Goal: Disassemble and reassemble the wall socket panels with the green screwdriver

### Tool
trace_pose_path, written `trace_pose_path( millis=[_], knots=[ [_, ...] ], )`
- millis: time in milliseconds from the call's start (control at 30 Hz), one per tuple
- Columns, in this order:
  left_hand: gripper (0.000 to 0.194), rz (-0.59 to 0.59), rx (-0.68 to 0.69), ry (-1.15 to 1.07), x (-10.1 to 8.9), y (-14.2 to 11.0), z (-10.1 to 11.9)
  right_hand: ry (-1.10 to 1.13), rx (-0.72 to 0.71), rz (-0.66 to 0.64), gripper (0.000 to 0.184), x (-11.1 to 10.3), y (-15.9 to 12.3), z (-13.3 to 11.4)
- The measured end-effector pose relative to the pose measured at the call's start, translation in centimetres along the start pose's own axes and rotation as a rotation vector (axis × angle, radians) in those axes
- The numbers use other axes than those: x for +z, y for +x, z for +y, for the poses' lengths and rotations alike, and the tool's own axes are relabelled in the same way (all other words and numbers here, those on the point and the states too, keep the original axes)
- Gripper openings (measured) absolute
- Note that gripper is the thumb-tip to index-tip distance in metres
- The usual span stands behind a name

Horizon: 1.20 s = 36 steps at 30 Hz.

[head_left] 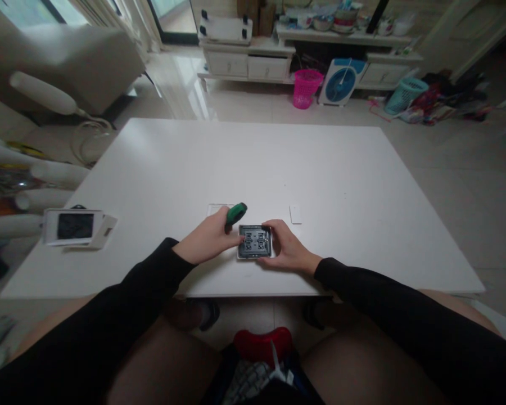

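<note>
My left hand [211,233] is closed around a green-and-black handle, like that of a screwdriver [236,214]; its shaft is hidden. The thumb of that hand touches the left side of a square wall switch [255,242], whose black inner face with small fittings points up. My right hand [289,247] grips the switch by its right edge, thumb and fingers on opposite sides. Behind my left hand lies a thin, pale frame [215,208], partly covered. A small white rectangular plate [295,214] rests on the table beyond my right hand.
The white table [253,163] spreads before me. Stacked white-framed pieces with a dark panel [75,226] lie at its left edge. Across the floor stand a pink basket [306,90], a blue-and-white fan [341,82] and a low white cabinet [267,68].
</note>
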<state>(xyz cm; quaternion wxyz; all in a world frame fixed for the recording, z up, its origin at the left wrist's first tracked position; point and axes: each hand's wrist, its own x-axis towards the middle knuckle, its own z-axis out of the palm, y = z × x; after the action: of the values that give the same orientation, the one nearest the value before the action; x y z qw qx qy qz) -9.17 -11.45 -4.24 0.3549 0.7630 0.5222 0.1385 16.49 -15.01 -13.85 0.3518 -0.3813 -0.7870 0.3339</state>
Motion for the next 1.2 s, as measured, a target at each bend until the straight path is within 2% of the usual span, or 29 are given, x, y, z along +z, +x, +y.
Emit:
trace_pose_path(
  millis=[100, 167, 333, 467, 567, 800, 933, 1067, 1200],
  knots=[
    [0.051, -0.055, 0.051, 0.007, 0.8, 0.1, -0.6, -0.002, -0.036, 0.003, 0.085, 0.0, -0.1, 0.1],
    [0.056, -0.092, 0.064, 0.024, 1.1, 0.1, -0.9, 0.011, -0.066, 0.043, 0.078, -0.4, 0.1, -0.1],
    [0.059, -0.14, 0.088, 0.118, 1.9, -0.2, -1.6, -0.132, -0.013, 0.24, 0.027, -3.4, 2.1, -0.6],
    [0.06, -0.129, 0.103, 0.182, 2.3, -0.2, -1.8, -0.262, 0.047, 0.315, 0.019, -5.6, 3.4, -0.1],
    [0.055, -0.144, 0.124, 0.218, 2.4, -0.3, -1.6, -0.321, 0.042, 0.324, 0.018, -6.3, 3.5, 0.3],
    [0.045, -0.129, 0.134, 0.281, 3.0, -0.7, -0.4, -0.46, 0.05, 0.233, 0.014, -6.6, 3.5, 0.4],
    [0.058, -0.137, 0.164, 0.246, 3.5, -0.6, -0.5, -0.595, 0.075, 0.099, 0.013, -7.5, 3.5, 0.9],
    [0.059, -0.152, 0.172, 0.241, 4.0, -0.6, -0.4, -0.66, 0.098, -0.072, 0.021, -8.2, 3.0, 1.4],
    [0.066, -0.158, 0.18, 0.236, 3.9, -0.6, 0.1, -0.703, 0.082, -0.121, 0.016, -8.2, 2.7, 1.3]
  ],
)
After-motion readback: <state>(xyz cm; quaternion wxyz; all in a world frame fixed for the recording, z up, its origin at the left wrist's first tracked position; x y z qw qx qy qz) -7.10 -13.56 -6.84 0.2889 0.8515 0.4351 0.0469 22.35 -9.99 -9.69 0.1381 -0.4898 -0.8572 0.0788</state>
